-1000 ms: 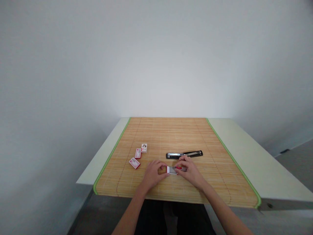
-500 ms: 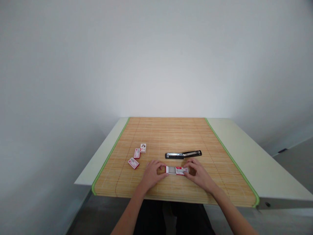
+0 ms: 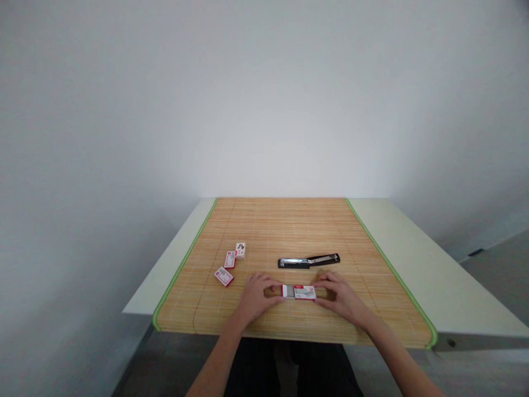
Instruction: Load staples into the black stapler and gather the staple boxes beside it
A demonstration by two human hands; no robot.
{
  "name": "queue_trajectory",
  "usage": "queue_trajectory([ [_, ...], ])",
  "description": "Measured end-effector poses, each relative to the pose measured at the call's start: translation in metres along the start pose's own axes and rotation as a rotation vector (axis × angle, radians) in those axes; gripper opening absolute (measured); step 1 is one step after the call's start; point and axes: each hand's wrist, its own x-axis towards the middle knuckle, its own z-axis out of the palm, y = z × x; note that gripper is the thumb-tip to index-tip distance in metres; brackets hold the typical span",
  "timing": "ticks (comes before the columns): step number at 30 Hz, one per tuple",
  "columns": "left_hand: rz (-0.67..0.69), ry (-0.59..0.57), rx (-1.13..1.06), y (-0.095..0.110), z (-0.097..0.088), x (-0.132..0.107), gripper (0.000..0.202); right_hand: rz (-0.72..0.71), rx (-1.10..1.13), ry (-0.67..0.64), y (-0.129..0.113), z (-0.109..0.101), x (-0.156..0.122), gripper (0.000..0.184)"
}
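A small red-and-white staple box (image 3: 298,292) lies on the bamboo mat (image 3: 289,231), slid partly open so its grey inside shows. My left hand (image 3: 255,296) pinches its left end and my right hand (image 3: 341,295) pinches its right end. Both hands rest low on the mat near the front edge. Just behind the box lies a black stapler (image 3: 309,261), swung open flat.
Three more small red-and-white staple boxes (image 3: 230,265) lie in a loose row to the left of my hands. The mat, edged in green, covers the middle of a pale table (image 3: 413,259) set against a white wall.
My right hand has moved off the top of the box to its right end. The box has been pulled longer, and the grey inside shows more.
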Motion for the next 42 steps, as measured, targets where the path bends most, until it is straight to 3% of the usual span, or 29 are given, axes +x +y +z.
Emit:
queue_trajectory([
  [9, 0.004, -0.008, 0.011, 0.006, 0.013, 0.006, 0.041, -0.034, 0.033, -0.009, -0.014, 0.015, 0.012, 0.028],
  [15, 0.012, 0.02, -0.001, 0.008, 0.012, 0.005, 0.039, -0.04, 0.007, 0.053, -0.03, 0.018, 0.016, 0.046],
  [19, 0.026, 0.01, -0.004, 0.009, 0.01, 0.002, 0.046, -0.051, 0.03, 0.054, -0.045, 0.029, 0.026, 0.029],
  [23, 0.023, 0.139, -0.038, 0.008, 0.011, 0.002, 0.045, -0.062, 0.09, 0.04, -0.049, 0.037, 0.031, 0.02],
  [27, 0.02, 0.288, 0.002, 0.002, 0.012, 0.018, 0.051, -0.058, 0.117, 0.075, -0.046, 0.038, 0.029, 0.02],
  [30, 0.054, 0.272, 0.032, -0.006, 0.013, 0.037, 0.06, -0.065, 0.13, 0.114, -0.044, 0.037, 0.027, 0.02],
  [34, 0.062, 0.222, 0.059, -0.015, 0.015, 0.056, 0.049, -0.075, 0.157, 0.128, -0.04, 0.038, 0.028, 0.016],
  [38, 0.053, 0.175, 0.077, -0.019, 0.015, 0.061, 0.035, -0.089, 0.157, 0.098, -0.039, 0.039, 0.031, 0.015],
  [42, 0.055, 0.113, 0.079, -0.018, 0.013, 0.058, 0.033, -0.146, 0.119, 0.13, -0.042, 0.038, 0.042, 0.017],
])
